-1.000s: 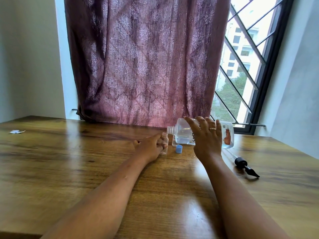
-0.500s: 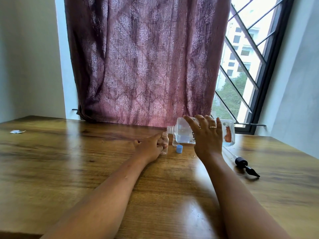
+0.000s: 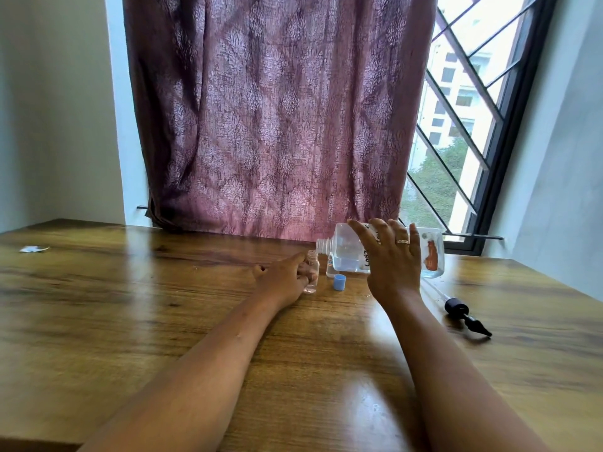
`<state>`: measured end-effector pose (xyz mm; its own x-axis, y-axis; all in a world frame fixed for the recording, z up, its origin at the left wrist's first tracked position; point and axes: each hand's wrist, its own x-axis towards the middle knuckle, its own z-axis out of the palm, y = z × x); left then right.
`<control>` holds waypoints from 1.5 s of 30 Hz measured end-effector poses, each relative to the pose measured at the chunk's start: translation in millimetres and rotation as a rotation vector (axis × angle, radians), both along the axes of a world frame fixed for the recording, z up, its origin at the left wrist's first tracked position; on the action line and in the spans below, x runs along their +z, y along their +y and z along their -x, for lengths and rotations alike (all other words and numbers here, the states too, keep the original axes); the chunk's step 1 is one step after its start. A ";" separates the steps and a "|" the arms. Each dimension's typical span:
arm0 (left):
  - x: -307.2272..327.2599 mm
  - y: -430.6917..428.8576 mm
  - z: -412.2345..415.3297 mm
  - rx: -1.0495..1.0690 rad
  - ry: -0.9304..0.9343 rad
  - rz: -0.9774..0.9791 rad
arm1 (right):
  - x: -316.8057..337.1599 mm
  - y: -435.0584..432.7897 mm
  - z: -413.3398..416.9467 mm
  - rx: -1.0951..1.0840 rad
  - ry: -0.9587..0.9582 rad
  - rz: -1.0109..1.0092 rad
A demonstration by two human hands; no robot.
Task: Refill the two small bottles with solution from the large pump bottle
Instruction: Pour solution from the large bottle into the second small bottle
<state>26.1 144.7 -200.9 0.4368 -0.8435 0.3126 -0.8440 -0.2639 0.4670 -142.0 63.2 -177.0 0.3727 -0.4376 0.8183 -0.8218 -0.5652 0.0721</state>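
Note:
My right hand (image 3: 393, 261) grips the large clear bottle (image 3: 346, 252), held on its side with its open threaded neck pointing left. The neck sits just above the mouth of a small clear bottle (image 3: 312, 270) that stands upright on the wooden table (image 3: 163, 305). My left hand (image 3: 284, 277) is wrapped around this small bottle. A second small bottle (image 3: 330, 267) stands just behind, mostly hidden by the large one. A blue cap (image 3: 339, 282) rests on the table between my hands.
The black pump head with its clear tube (image 3: 460, 309) lies on the table to the right. A small white scrap (image 3: 32, 248) lies at the far left. A maroon curtain (image 3: 277, 109) and a barred window (image 3: 456, 125) stand behind the table.
The large bottle's tilt and both hands stay nearly the same; only the view shifts slightly.

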 end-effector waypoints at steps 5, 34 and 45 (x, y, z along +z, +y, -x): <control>0.4 0.9 0.8 -0.006 0.002 0.002 | 0.6 0.4 0.6 -0.006 0.012 -0.008; -8.8 -8.2 -8.9 -0.044 0.071 0.060 | -0.3 -0.5 -0.9 -0.011 -0.003 0.010; -7.5 -7.3 -7.9 -0.028 0.017 0.028 | 1.4 3.1 0.8 -0.009 0.009 -0.054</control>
